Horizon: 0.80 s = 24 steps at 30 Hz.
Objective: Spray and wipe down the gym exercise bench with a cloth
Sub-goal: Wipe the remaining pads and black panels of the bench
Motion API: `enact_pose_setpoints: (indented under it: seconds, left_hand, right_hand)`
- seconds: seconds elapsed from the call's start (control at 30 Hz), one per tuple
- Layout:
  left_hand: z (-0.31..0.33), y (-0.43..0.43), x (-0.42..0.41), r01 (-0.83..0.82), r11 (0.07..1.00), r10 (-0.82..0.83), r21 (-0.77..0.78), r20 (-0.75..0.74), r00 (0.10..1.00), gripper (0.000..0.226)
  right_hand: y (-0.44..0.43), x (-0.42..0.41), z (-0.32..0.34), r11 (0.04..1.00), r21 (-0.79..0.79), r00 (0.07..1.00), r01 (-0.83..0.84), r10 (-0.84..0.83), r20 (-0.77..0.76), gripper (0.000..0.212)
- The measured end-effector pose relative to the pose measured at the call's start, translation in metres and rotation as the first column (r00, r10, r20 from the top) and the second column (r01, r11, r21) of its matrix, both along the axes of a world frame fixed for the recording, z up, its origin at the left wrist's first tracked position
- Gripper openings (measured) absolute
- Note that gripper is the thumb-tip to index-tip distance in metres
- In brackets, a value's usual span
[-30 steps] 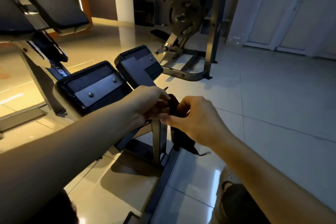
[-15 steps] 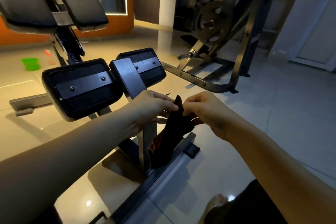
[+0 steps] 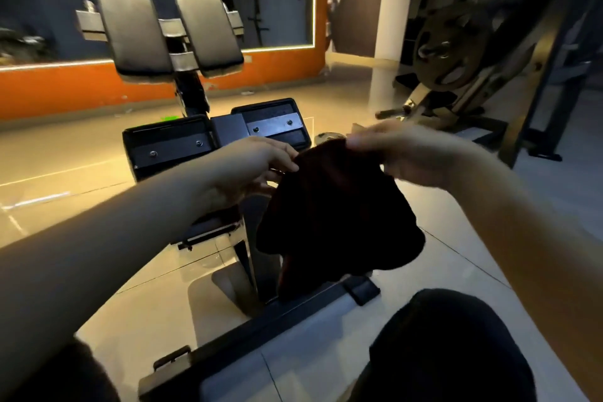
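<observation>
Cloth point(image 3: 336, 206) pinched by L hand point(image 3: 248, 163), R hand point(image 3: 408, 153).

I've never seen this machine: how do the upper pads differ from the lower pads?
The upper pads show smooth cushioned faces; the lower pads show black backs with bolted metal plates. The upper pads stand tall and narrow; the lower pads lie wide. Both are side-by-side pairs.
</observation>
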<state>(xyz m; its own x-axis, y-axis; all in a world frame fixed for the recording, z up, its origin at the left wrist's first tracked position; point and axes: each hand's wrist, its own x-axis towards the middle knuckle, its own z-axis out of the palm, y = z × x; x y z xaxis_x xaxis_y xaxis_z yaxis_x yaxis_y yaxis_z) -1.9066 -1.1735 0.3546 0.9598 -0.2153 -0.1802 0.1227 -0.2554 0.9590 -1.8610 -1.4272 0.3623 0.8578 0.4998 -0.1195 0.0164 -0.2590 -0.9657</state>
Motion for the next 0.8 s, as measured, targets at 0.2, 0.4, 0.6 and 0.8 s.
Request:
enact_pose_setpoints:
  seconds: [0.2,0.4,0.6,0.8]
  left_hand:
    - [-0.004,-0.027,-0.004,-0.105,0.976,0.117,0.189,-0.052,0.992,0.02]
    - [-0.008,-0.036,0.0,-0.338,0.938,0.344,-0.074,0.108,0.933,0.019]
    - [-0.028,-0.047,0.001,-0.45,0.893,0.449,0.0,0.061,0.891,0.017]
    - [-0.032,-0.076,0.021,-0.58,0.75,0.595,-0.318,-0.058,0.801,0.021]
  right_hand:
    - [-0.023,0.035,-0.028,0.986,-0.152,0.989,-0.072,0.09,0.115,0.027]
    - [-0.036,0.081,-0.038,0.953,0.18,0.967,-0.245,0.253,-0.019,0.063]
    - [-0.04,0.099,-0.036,0.969,-0.146,0.976,-0.198,0.209,0.067,0.034]
    - [-0.068,0.102,-0.062,0.961,0.194,0.96,-0.196,0.228,-0.162,0.066]
